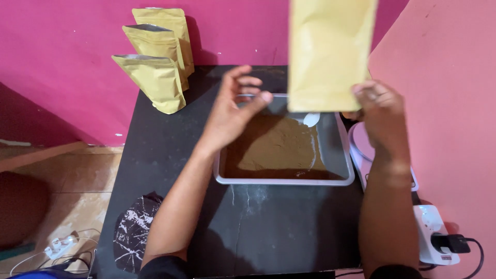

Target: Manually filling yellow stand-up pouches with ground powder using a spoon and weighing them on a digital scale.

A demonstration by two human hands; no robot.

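Your right hand (381, 111) pinches the pouch (330, 51) bottom corner; left hand (232, 111) open, empty. Pouch looks light, floppy, probably slick: take it by the edges.

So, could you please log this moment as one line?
right hand: holds gold pouch over tray | left hand: open beside pouch | tray: brown powder, spoon | three pouches at wall

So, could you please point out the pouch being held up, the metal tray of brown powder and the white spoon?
held-up pouch (330, 51), head view, middle of its flat yellow face.
metal tray (345, 150), head view, bare right-hand wall.
white spoon (311, 119), head view, on its bowl below the pouch's lower edge.
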